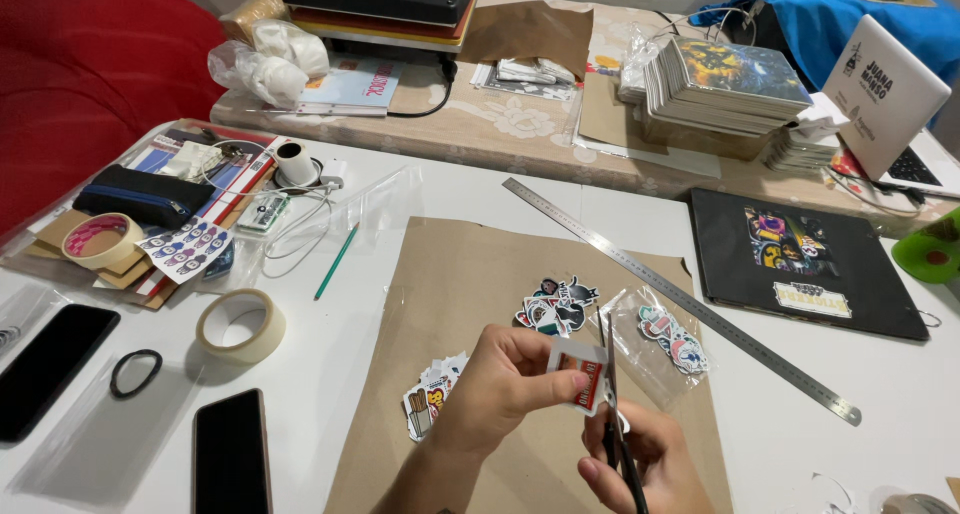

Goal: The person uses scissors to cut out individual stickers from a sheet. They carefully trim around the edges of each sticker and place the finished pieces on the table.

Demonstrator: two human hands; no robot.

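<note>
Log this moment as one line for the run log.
left hand: holds small sticker | right hand: holds scissors, blades at sticker edge | under: brown paper sheet | nearby: cut stickers, steel ruler

left hand [505,384]: pinches a small red-and-white printed sticker [582,377] between its fingers [550,366]
right hand [640,461]: grips black-handled scissors [613,414], blades at the sticker's edge
beneath: brown kraft paper sheet [470,274] on the white tabletop [330,344]
near: long steel ruler [680,296], roll of beige masking tape [240,326]
</note>
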